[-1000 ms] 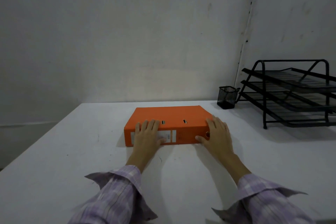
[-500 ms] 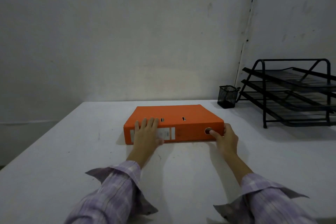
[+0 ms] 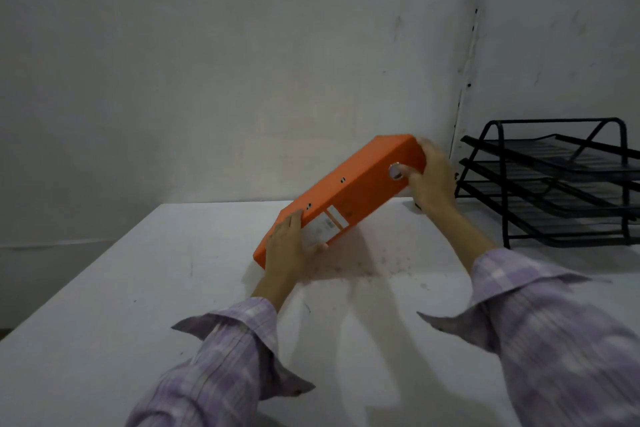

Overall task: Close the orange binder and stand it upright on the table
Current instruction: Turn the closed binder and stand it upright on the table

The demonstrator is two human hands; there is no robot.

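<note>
The orange binder [image 3: 360,189] is closed and tilted steeply, its right end raised and its lower left corner down near the white table [image 3: 138,305]. Its spine faces me, with a white label and a round finger hole. My left hand [image 3: 289,248] grips the lower end, over the label. My right hand [image 3: 431,180] holds the raised end, thumb at the finger hole.
A black wire three-tier letter tray [image 3: 561,184] stands at the back right, close to the raised end of the binder. A grey wall runs behind the table. The table's left edge slants toward me.
The binder lay flat on the table; both hands have now lifted its right end up and tipped it toward upright. My right hand rose with it.
</note>
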